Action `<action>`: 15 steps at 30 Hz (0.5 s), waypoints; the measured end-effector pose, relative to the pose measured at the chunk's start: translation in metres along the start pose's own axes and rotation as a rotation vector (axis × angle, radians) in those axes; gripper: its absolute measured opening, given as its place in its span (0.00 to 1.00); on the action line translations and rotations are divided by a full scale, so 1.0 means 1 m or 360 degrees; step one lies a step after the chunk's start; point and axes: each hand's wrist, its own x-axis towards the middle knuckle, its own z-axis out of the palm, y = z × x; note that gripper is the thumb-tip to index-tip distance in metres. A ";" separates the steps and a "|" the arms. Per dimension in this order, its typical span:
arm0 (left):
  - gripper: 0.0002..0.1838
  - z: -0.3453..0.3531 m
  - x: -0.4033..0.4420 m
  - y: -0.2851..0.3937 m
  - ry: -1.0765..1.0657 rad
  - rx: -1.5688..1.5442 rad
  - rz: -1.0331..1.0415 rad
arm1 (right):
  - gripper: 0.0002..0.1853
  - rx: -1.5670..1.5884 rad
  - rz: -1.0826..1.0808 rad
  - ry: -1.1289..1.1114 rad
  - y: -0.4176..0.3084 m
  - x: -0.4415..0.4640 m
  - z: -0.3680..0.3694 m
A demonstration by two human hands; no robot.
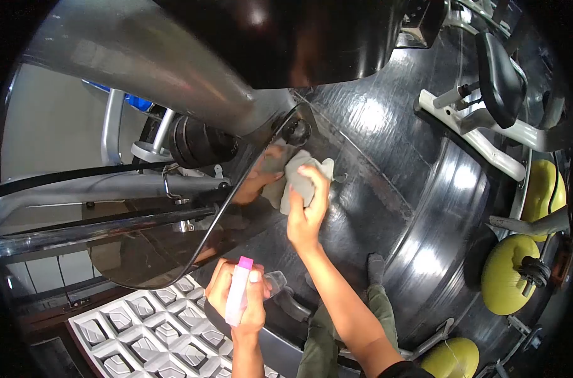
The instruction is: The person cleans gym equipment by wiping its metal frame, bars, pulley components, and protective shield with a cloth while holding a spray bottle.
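My right hand is closed on a light grey cloth, its fingers pressing the cloth to a dark, see-through panel. A reflection of the hand and cloth shows in the panel. Lower and to the left, my left hand grips a spray bottle with a white and pink spray head. The bottle's clear body sticks out to the right of the fingers, and part of it is hidden by them.
A thick grey metal tube and a black housing hang overhead. Black weight plates sit behind the panel. A white patterned panel lies lower left. Right are a padded gym machine and yellow balls over the shiny black floor.
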 end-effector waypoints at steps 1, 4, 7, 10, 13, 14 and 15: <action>0.14 0.000 0.000 0.001 -0.0010 0.0024 -0.0009 | 0.16 0.0124 0.0256 0.0097 0.003 0.004 0.003; 0.14 -0.004 -0.002 -0.007 -0.0043 0.0083 0.0009 | 0.18 0.0374 0.0726 0.0367 0.000 0.033 0.008; 0.14 -0.006 -0.002 -0.011 -0.0075 0.0121 0.0049 | 0.19 0.0293 0.0565 0.0356 -0.020 0.052 0.005; 0.15 -0.003 0.000 -0.014 -0.0106 0.0115 0.0017 | 0.21 0.0346 0.0491 0.0278 -0.041 0.031 0.003; 0.15 0.004 -0.001 -0.023 -0.0168 0.0106 -0.0058 | 0.21 0.0248 0.0281 -0.0101 -0.009 -0.023 -0.005; 0.16 0.005 -0.002 -0.026 -0.0199 0.0109 -0.0099 | 0.22 0.0280 0.0300 -0.0108 0.004 -0.037 -0.003; 0.16 0.007 -0.002 -0.028 -0.0214 0.0121 -0.0105 | 0.22 0.0293 0.0530 -0.0024 0.016 -0.044 -0.001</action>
